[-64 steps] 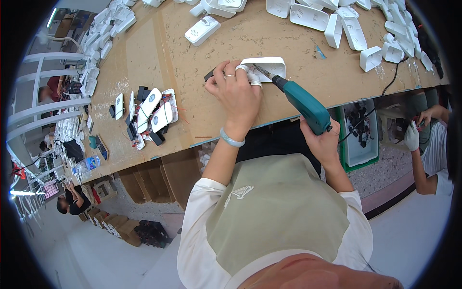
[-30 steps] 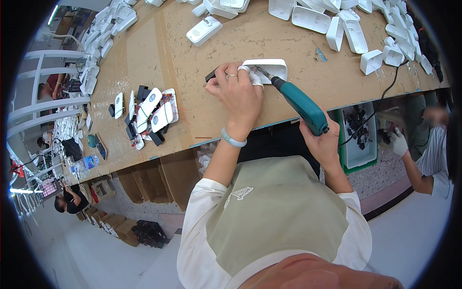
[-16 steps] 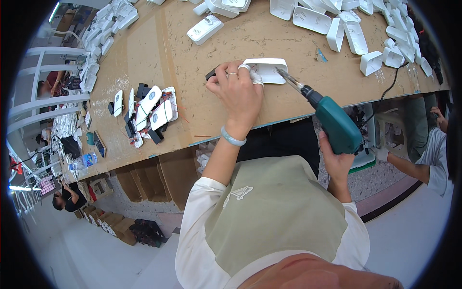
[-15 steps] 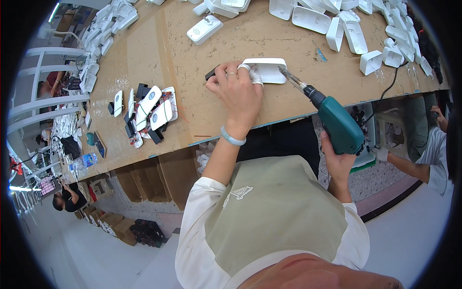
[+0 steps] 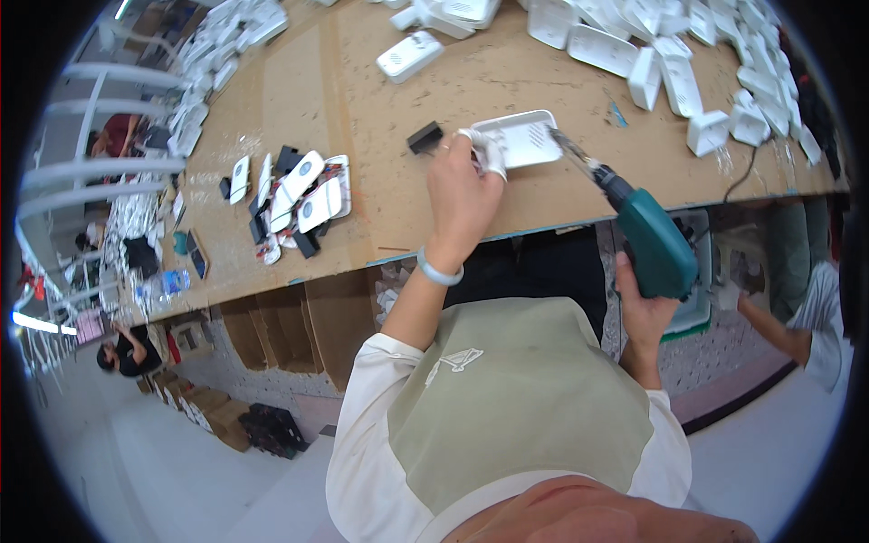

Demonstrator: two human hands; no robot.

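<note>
My left hand (image 5: 466,190), white wrapping on its fingertips, closes on the left end of a white plastic housing (image 5: 534,145). The housing is a shallow tray with slots near its right end, lying on the cardboard-covered table (image 5: 380,195). A small black block (image 5: 424,138) sits just left of those fingers, apart from them. My right hand (image 5: 647,312) grips the handle of a green pistol-shaped power tool (image 5: 659,244). Its long metal tip points at the right end of the housing; whether it touches, I cannot tell.
Assembled white units with black blocks and red wires form a pile (image 5: 299,204) on the left. Many white housings (image 5: 602,50) crowd the far side and far right. A black cord (image 5: 742,176) hangs over the table edge. Another person's arm (image 5: 769,326) is at the right.
The view has shifted slightly. My left fingers have moved off the black block, which now shows whole. The housing is tilted a little, and the tool tip stays by its right end.
</note>
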